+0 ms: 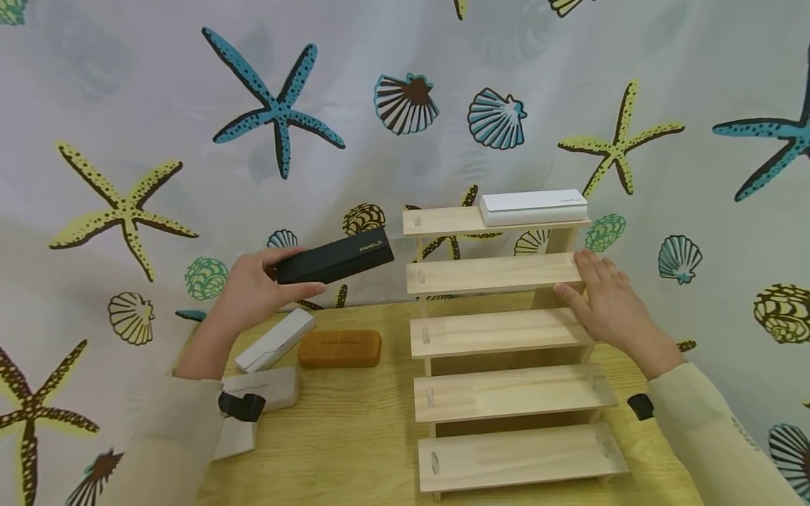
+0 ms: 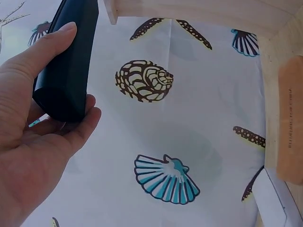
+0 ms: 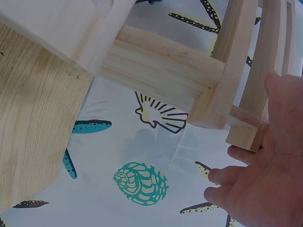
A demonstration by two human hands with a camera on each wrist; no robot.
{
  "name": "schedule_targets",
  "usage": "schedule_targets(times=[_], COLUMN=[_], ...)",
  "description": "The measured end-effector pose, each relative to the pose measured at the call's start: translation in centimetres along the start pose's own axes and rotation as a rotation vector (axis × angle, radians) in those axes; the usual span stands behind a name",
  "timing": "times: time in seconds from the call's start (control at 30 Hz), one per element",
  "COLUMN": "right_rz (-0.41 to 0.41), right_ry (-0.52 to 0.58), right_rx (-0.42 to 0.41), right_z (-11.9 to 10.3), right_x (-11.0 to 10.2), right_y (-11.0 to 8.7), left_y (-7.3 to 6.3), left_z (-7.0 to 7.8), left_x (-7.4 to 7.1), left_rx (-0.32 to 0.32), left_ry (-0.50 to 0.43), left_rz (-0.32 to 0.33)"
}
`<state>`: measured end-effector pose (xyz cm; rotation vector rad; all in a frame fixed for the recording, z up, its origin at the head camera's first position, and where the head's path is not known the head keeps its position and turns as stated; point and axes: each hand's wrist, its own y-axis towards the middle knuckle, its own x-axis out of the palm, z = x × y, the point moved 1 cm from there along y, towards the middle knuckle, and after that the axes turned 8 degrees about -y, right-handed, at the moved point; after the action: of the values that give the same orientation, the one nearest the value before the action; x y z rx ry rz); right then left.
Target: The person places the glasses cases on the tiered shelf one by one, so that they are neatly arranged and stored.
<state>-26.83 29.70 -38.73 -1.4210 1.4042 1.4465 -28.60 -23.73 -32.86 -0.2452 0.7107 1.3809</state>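
A black glasses case (image 1: 335, 257) with gold lettering is held by my left hand (image 1: 256, 288), raised above the table and left of the rack. In the left wrist view, the thumb lies along one side of the case (image 2: 71, 71) and the fingers are beneath it. My right hand (image 1: 610, 302) grips the right end of the second tier from the top of a stepped wooden rack (image 1: 493, 273), its thumb at the front edge. In the right wrist view, its fingers are beside the tier's end (image 3: 244, 137). A white glasses case (image 1: 534, 207) lies on the top tier's right part.
On the wooden table (image 1: 342, 429), an orange-brown case (image 1: 339, 349) lies beside a slim white case (image 1: 275, 340). A pale case (image 1: 278, 388) and another white one (image 1: 234, 441) are partly behind the left sleeve. Behind hangs a white cloth (image 1: 354, 42) printed with starfish and shells.
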Motion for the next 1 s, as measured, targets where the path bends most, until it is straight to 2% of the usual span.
schedule_targets(times=[0.43, 0.7, 1.0], right_rz=[-0.014, -0.012, -0.022], right_ry=[-0.003, -0.004, -0.009], right_rx=[0.007, 0.009, 0.019], right_z=[-0.1, -0.2, -0.3], right_x=[0.0, 0.0, 0.0], right_y=[0.1, 0.1, 0.1], left_y=[3.2, 5.7, 7.7], left_z=[2.6, 4.1, 5.5], left_x=[0.7, 1.9, 3.7], left_rx=[0.006, 0.004, 0.005], left_ry=[-0.017, -0.005, -0.005], left_rz=[-0.044, -0.052, -0.069])
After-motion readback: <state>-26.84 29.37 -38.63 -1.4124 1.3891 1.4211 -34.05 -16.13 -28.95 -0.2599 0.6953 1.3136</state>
